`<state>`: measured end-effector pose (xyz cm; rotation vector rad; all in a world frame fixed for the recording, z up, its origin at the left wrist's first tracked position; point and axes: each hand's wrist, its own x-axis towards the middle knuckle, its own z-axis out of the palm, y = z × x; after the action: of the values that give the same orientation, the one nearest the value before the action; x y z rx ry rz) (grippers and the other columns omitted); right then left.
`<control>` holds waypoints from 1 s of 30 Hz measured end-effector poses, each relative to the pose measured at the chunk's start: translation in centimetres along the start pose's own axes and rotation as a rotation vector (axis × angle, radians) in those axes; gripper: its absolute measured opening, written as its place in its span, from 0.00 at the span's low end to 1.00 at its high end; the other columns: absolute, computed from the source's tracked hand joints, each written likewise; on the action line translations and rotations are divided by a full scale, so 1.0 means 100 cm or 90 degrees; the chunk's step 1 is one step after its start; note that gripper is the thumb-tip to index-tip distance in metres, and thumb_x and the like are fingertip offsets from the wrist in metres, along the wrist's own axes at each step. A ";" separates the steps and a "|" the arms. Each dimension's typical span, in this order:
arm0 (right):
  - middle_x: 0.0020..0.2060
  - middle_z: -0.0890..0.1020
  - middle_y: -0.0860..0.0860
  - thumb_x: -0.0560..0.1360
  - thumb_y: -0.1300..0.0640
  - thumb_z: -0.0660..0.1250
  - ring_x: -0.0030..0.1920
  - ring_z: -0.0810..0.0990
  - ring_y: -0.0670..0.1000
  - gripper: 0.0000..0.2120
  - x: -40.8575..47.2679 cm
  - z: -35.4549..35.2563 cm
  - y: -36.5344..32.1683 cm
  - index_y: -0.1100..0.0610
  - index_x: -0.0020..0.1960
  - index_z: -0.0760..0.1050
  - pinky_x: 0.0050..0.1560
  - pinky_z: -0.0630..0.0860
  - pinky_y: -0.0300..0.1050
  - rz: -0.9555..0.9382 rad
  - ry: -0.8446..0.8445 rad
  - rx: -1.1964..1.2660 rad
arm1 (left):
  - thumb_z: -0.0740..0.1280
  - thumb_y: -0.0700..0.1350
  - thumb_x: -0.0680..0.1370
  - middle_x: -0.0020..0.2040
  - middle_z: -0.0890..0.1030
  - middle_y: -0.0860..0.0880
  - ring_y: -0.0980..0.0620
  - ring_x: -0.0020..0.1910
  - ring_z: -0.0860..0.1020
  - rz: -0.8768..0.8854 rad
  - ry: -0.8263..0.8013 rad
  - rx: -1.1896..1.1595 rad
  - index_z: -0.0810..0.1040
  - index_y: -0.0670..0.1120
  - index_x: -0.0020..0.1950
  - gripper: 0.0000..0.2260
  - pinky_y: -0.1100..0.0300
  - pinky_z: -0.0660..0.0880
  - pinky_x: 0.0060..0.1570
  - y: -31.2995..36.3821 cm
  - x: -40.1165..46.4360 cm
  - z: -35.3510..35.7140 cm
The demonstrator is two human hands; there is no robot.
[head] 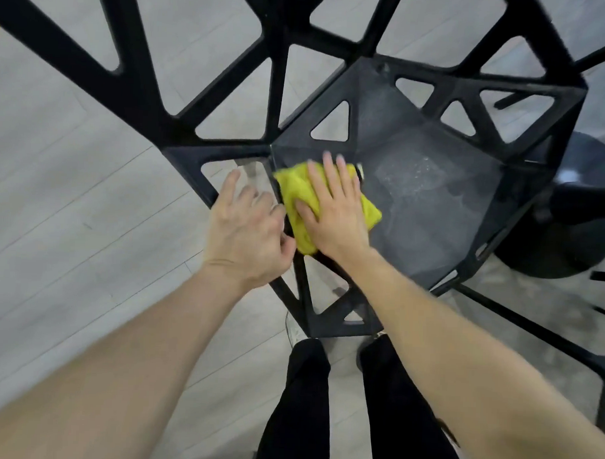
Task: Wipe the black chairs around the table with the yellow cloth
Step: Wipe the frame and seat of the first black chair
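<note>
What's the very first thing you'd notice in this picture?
The bright yellow cloth pops out, pressed flat under the right hand on the dusty seat of the black plastic chair with triangle-shaped holes, in the middle. Just left of it, the left hand grips the chair's edge, above pale grey floorboards.

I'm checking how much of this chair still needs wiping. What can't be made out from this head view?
- Seat under the yellow cloth: hidden by the cloth and the right hand.
- Left hand fingertips: blurred, and its grip on the chair frame is unclear.
- Chair backrest: cut off by the top edge.
- Round black base on the right: partly hidden behind the chair.
</note>
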<state>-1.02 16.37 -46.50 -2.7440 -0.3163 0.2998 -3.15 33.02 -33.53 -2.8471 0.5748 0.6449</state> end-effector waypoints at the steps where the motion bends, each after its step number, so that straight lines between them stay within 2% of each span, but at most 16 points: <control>1: 0.86 0.55 0.58 0.84 0.37 0.58 0.86 0.51 0.61 0.35 0.028 0.004 -0.004 0.56 0.85 0.60 0.83 0.51 0.64 -0.003 0.015 0.010 | 0.58 0.54 0.76 0.45 0.85 0.43 0.37 0.53 0.80 0.006 0.017 0.000 0.87 0.42 0.49 0.22 0.36 0.59 0.80 -0.002 0.001 0.003; 4: 0.85 0.58 0.58 0.85 0.37 0.59 0.86 0.52 0.60 0.32 0.037 0.003 0.005 0.56 0.82 0.67 0.83 0.53 0.64 -0.049 0.043 0.004 | 0.59 0.52 0.74 0.42 0.84 0.43 0.36 0.49 0.79 0.019 0.027 0.013 0.88 0.41 0.47 0.21 0.35 0.63 0.78 -0.005 0.001 0.007; 7: 0.86 0.57 0.53 0.87 0.41 0.60 0.86 0.50 0.56 0.27 -0.060 -0.022 0.040 0.51 0.82 0.68 0.82 0.54 0.65 -0.077 -0.007 -0.029 | 0.57 0.53 0.74 0.43 0.83 0.44 0.37 0.49 0.78 0.015 0.006 0.017 0.88 0.42 0.47 0.22 0.35 0.63 0.77 -0.003 0.000 0.003; 9: 0.86 0.54 0.53 0.86 0.40 0.60 0.86 0.48 0.56 0.27 -0.131 -0.043 0.067 0.48 0.82 0.67 0.82 0.54 0.67 -0.044 -0.058 -0.060 | 0.56 0.54 0.75 0.43 0.84 0.45 0.38 0.50 0.78 0.008 -0.007 0.019 0.88 0.43 0.48 0.24 0.36 0.62 0.78 -0.002 -0.001 0.003; 11: 0.86 0.53 0.54 0.86 0.38 0.59 0.86 0.48 0.57 0.27 -0.163 -0.050 0.075 0.47 0.82 0.67 0.82 0.53 0.68 0.011 -0.055 -0.097 | 0.55 0.54 0.76 0.43 0.83 0.45 0.38 0.49 0.78 0.007 -0.004 0.021 0.88 0.42 0.48 0.24 0.37 0.62 0.78 -0.002 -0.001 0.004; 14: 0.85 0.56 0.57 0.86 0.37 0.58 0.86 0.50 0.59 0.28 -0.112 -0.028 0.045 0.49 0.81 0.69 0.82 0.53 0.67 0.071 -0.006 -0.065 | 0.55 0.54 0.75 0.42 0.83 0.45 0.38 0.48 0.77 0.011 0.006 0.027 0.88 0.42 0.48 0.24 0.37 0.62 0.77 -0.001 -0.001 0.006; 17: 0.85 0.57 0.58 0.84 0.33 0.56 0.86 0.51 0.60 0.32 -0.007 0.003 -0.005 0.49 0.82 0.67 0.82 0.51 0.67 0.041 0.009 0.015 | 0.55 0.54 0.75 0.42 0.83 0.44 0.38 0.48 0.77 0.015 0.030 0.028 0.87 0.42 0.49 0.24 0.36 0.63 0.77 -0.003 0.000 0.008; 19: 0.85 0.59 0.58 0.84 0.35 0.59 0.86 0.52 0.60 0.30 0.024 0.010 -0.020 0.48 0.82 0.68 0.82 0.52 0.67 0.012 0.028 0.042 | 0.55 0.54 0.75 0.43 0.84 0.44 0.37 0.49 0.78 0.013 0.030 0.029 0.87 0.42 0.49 0.25 0.36 0.64 0.76 -0.002 0.000 0.009; 21: 0.85 0.60 0.56 0.84 0.42 0.61 0.86 0.52 0.58 0.27 -0.002 0.007 -0.014 0.47 0.82 0.68 0.82 0.54 0.65 -0.035 0.012 0.068 | 0.53 0.55 0.75 0.45 0.84 0.45 0.38 0.51 0.79 0.008 0.012 0.039 0.87 0.43 0.49 0.25 0.37 0.63 0.77 -0.001 0.000 0.007; 24: 0.85 0.59 0.52 0.84 0.49 0.63 0.86 0.49 0.55 0.27 -0.106 -0.016 0.016 0.46 0.83 0.65 0.84 0.52 0.62 -0.074 -0.050 0.091 | 0.52 0.54 0.75 0.44 0.84 0.45 0.38 0.50 0.78 0.001 -0.005 0.044 0.87 0.44 0.48 0.26 0.38 0.63 0.76 0.001 -0.001 0.004; 27: 0.85 0.59 0.50 0.87 0.46 0.62 0.86 0.48 0.53 0.26 -0.158 -0.026 0.026 0.45 0.84 0.63 0.84 0.53 0.62 -0.012 -0.059 0.105 | 0.53 0.54 0.75 0.44 0.84 0.45 0.38 0.49 0.78 0.002 -0.003 0.049 0.88 0.43 0.47 0.25 0.38 0.63 0.76 0.000 -0.001 0.006; 30: 0.85 0.60 0.53 0.86 0.39 0.56 0.86 0.49 0.55 0.27 -0.088 -0.009 0.004 0.46 0.83 0.64 0.83 0.52 0.64 0.022 -0.055 0.059 | 0.54 0.54 0.74 0.44 0.84 0.44 0.38 0.48 0.78 0.002 0.022 0.051 0.88 0.43 0.47 0.25 0.38 0.64 0.75 0.000 0.000 0.008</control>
<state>-9.07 13.46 -44.38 -2.6531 -0.2702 0.4329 -3.47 33.22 -34.19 -2.7875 0.5978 0.5613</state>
